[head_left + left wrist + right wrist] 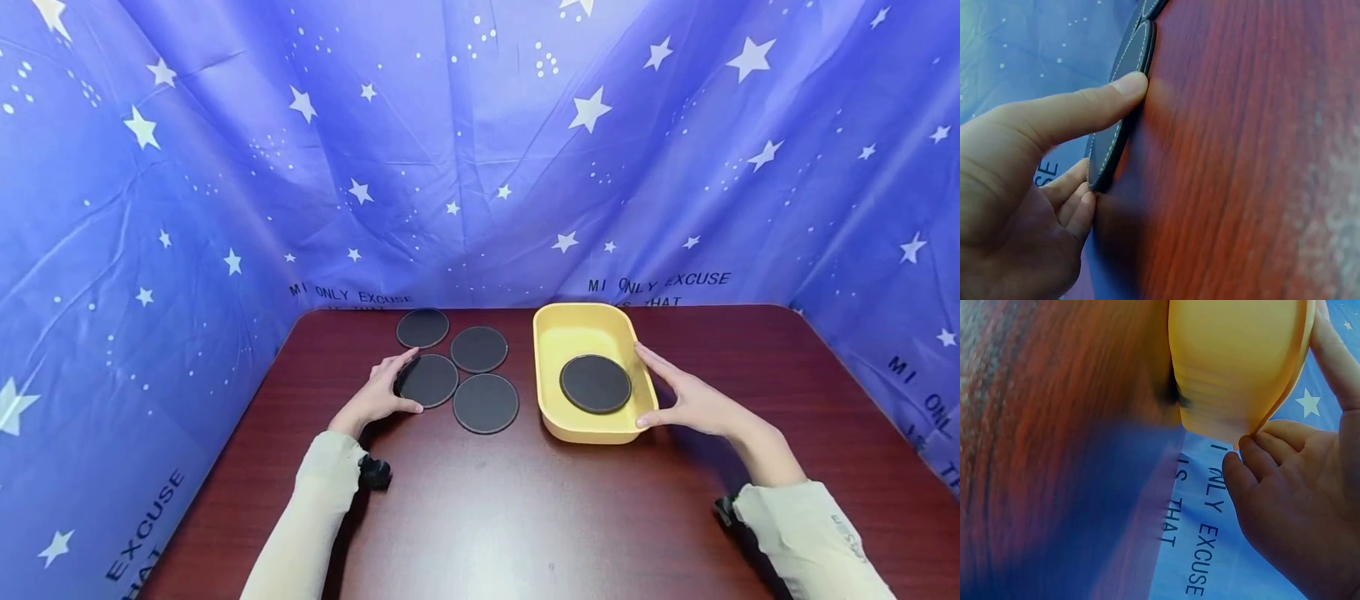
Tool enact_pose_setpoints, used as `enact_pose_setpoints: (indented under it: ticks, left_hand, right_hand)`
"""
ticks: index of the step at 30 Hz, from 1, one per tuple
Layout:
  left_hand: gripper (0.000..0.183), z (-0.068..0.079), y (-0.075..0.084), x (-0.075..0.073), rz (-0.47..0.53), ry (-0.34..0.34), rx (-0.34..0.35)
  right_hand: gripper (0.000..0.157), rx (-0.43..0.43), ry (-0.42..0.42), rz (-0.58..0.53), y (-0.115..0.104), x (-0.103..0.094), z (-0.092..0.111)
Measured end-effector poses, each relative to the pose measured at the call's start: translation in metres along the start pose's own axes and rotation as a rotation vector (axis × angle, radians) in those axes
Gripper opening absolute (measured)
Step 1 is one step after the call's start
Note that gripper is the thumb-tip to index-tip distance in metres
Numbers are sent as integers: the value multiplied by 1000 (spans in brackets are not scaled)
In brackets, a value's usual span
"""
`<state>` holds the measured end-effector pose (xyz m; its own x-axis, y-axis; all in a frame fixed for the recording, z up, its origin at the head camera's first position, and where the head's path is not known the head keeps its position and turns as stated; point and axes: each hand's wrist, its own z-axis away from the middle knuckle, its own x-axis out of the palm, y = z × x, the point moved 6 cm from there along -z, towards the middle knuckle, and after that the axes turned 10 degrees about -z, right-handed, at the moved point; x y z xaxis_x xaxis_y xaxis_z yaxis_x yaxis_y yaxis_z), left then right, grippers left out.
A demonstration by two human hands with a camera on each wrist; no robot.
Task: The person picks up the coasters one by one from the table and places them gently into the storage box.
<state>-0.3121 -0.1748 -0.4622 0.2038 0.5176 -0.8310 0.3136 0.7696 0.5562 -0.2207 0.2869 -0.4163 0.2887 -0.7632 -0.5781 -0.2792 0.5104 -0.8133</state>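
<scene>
Thumb and fingers of my left hand (378, 393) span a round black coaster (431, 381) with pale stitching, holding it by opposite edges. In the left wrist view, the thumb presses the rim of this coaster (1110, 137), fingertips at its far edge. Three similar coasters lie close around it: one behind (422, 328), one to the back right (478, 349) and one to the right (485, 403). My right hand (697, 404) holds the right side of a yellow container (558, 333), thumb at the near corner, fingers farther back. Inside lies another black coaster (596, 383).
The dark red wooden table (525, 508) carries everything. A blue star-printed curtain (450, 167) hangs right behind the table's back edge and along both sides. The container stands just right of the loose coasters, near the back edge.
</scene>
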Motion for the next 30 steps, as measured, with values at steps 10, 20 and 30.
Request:
enact_pose_setpoints:
  ticks: [10, 20, 30]
  left_hand:
    - [108, -1, -2, -9, 40, 86, -19]
    - [86, 1, -8, -15, 51, 53, -145]
    - [77, 5, -19, -11, 368, 45, -209]
  right_hand:
    - [111, 2, -11, -21, -4, -3, -3]
    - [112, 20, -14, -17, 0, -1, -2]
    - [109, -8, -21, -18, -4, -2, -2]
